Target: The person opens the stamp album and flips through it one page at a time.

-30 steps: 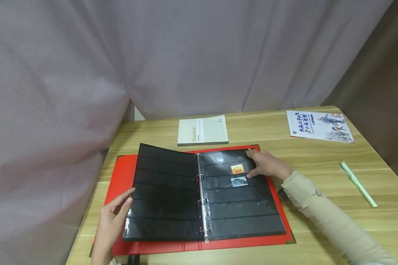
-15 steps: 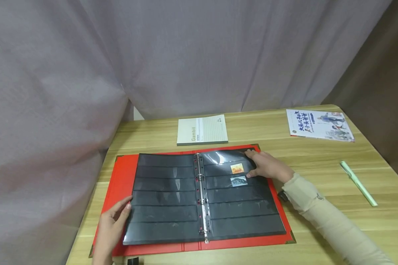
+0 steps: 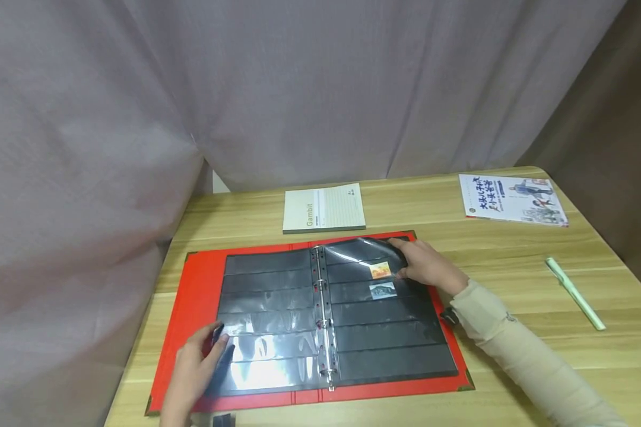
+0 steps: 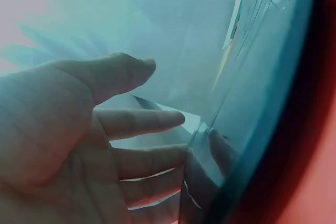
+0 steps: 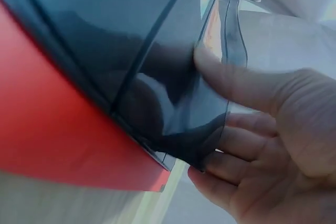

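Note:
A red stamp album lies spread on the table, its black pocket pages held by metal rings. On the right-hand page sit an orange-yellow stamp and, below it, a grey-blue stamp. My right hand pinches that page's upper outer corner, which bends upward; the thumb lies on its face and fingers reach the edge. At the left-hand page, my left hand touches the lower outer edge with its fingers fairly straight and the thumb apart from them.
Behind the album lies a cream Gambit notebook. A white illustrated booklet is at the back right, with a light green pen nearer on the right. A grey curtain hangs along the table's back edge.
The raised left-hand page has come down flat, with my left hand moving slightly right and lower. My right hand has stayed near the corner, and the right page now bends up more.

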{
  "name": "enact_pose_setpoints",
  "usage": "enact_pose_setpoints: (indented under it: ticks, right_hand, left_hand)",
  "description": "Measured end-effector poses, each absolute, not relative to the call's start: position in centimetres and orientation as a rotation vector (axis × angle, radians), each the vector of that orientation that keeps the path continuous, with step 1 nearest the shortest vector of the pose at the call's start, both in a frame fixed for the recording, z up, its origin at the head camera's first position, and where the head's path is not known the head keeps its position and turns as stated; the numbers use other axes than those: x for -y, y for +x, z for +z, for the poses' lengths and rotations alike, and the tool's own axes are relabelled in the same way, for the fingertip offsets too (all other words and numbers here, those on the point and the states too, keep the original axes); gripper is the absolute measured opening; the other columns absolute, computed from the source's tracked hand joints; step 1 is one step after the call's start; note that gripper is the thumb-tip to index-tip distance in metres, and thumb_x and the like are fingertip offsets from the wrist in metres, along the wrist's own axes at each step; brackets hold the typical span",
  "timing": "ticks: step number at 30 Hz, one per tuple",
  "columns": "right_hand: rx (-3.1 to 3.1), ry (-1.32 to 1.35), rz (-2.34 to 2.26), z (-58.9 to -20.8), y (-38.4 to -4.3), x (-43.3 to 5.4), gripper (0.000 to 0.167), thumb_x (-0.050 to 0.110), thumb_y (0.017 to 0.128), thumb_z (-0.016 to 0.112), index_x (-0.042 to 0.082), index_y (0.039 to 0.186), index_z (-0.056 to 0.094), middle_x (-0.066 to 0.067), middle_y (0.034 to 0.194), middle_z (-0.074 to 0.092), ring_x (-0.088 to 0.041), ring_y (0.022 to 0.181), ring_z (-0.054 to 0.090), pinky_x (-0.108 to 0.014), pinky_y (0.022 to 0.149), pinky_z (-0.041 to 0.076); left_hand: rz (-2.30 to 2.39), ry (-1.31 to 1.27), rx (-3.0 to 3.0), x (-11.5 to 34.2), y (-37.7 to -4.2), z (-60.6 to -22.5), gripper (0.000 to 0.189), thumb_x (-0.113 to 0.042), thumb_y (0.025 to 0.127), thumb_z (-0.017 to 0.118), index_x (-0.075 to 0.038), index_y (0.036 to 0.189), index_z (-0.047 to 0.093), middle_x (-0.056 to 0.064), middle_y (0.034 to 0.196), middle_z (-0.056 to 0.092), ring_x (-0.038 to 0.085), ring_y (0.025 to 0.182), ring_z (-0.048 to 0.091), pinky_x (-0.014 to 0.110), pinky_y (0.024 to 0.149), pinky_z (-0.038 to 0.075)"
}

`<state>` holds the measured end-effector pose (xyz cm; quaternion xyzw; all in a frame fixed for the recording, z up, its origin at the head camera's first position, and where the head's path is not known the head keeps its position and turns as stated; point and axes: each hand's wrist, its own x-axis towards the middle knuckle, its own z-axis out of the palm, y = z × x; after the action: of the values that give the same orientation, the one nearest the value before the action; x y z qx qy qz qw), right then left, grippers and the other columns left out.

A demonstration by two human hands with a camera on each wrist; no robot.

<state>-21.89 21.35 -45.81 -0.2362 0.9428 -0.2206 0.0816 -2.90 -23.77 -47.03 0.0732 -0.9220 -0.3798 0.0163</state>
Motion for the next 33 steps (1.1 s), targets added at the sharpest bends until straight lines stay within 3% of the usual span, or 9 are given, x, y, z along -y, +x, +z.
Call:
enact_pose_setpoints:
  ticks: [10,14,20,25,29,31,33]
  right_hand:
    - [-2.923,-0.706,-0.818,-45.5,-21.7,-21.2,0.064,-0.008,0.075,0.079,-0.007,0.135,0.057,-0.025,0.120,0.067,-0.039,0.101,0.064,-0.056,0.088,0.051]
    - [-2.942,-0.617,-0.842,-44.9,-21.3,-21.1,0.071,-0.005,0.077,0.080,-0.007,0.142,0.051,-0.028,0.129,0.062,-0.044,0.108,0.063,-0.058,0.093,0.049]
    - [-2.916,-0.465,-0.868,-43.7,-20.6,-20.8,0.086,-0.003,0.079,0.081,-0.008,0.152,0.036,-0.026,0.136,0.058,-0.041,0.102,0.063,-0.056,0.091,0.049]
    - [-2.927,-0.425,-0.939,-43.1,-20.6,-21.1,0.089,-0.004,0.075,0.083,-0.008,0.151,0.036,-0.025,0.137,0.058,-0.038,0.093,0.064,-0.055,0.090,0.050]
    - [-2.947,-0.460,-0.984,-42.8,-20.4,-21.1,0.083,-0.011,0.075,0.077,-0.009,0.149,0.040,-0.022,0.140,0.057,-0.040,0.103,0.061,-0.056,0.099,0.046]
    - [-2.938,-0.490,-0.995,-42.7,-20.3,-21.1,0.081,-0.013,0.076,0.073,-0.007,0.149,0.041,-0.023,0.142,0.055,-0.037,0.091,0.064,-0.055,0.095,0.048]
    - [-2.930,-0.515,-0.987,-42.5,-20.0,-21.0,0.081,-0.014,0.077,0.071,-0.005,0.151,0.040,-0.026,0.145,0.051,-0.029,0.068,0.062,-0.050,0.085,0.052]
  left_hand:
    - [-1.100,0.181,2.884,23.2,-2.4,-47.3,0.049,-0.025,0.097,0.069,0.007,0.133,0.060,0.031,0.136,0.055,0.050,0.128,0.046,0.067,0.104,0.037]
    - [-1.115,0.208,2.916,23.0,-2.3,-47.1,0.052,-0.028,0.098,0.067,0.007,0.135,0.058,0.033,0.140,0.051,0.050,0.131,0.043,0.068,0.106,0.035]
    - [-1.126,0.284,2.944,22.7,-2.1,-47.0,0.050,-0.025,0.098,0.067,0.009,0.134,0.058,0.034,0.140,0.050,0.051,0.133,0.045,0.064,0.108,0.035]
    - [-1.164,0.329,2.955,22.5,-2.2,-47.0,0.051,-0.026,0.100,0.066,0.010,0.135,0.057,0.036,0.142,0.048,0.052,0.134,0.044,0.064,0.107,0.036]
    - [-1.178,0.363,2.958,22.4,-2.2,-46.8,0.051,-0.026,0.101,0.065,0.010,0.136,0.056,0.036,0.144,0.046,0.052,0.135,0.042,0.064,0.108,0.035]
    - [-1.186,0.375,2.954,22.3,-2.1,-46.7,0.051,-0.026,0.101,0.064,0.009,0.137,0.056,0.035,0.145,0.045,0.051,0.135,0.042,0.064,0.108,0.035]
    - [-1.190,0.373,2.947,22.3,-2.1,-46.6,0.051,-0.026,0.101,0.064,0.009,0.137,0.055,0.035,0.145,0.045,0.051,0.136,0.042,0.064,0.109,0.035]
